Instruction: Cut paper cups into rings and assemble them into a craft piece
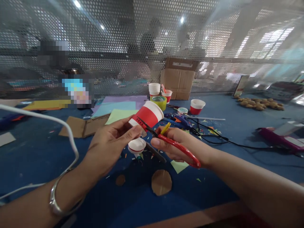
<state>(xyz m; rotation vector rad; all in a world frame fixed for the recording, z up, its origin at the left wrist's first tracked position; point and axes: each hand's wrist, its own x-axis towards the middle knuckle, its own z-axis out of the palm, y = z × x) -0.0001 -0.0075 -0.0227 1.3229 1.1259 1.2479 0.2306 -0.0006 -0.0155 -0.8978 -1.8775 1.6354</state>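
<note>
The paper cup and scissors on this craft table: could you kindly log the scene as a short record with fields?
left hand: left hand grips a red-and-white paper cup, tilted on its side
right hand: right hand holds red-handled scissors, blades at the cup's base
below cup: small white cup piece
table: blue table, cardboard disc, tape roll, cup stack

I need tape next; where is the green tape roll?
In the head view, the green tape roll sits centre-back on the blue table, before the stacked cups.
</note>
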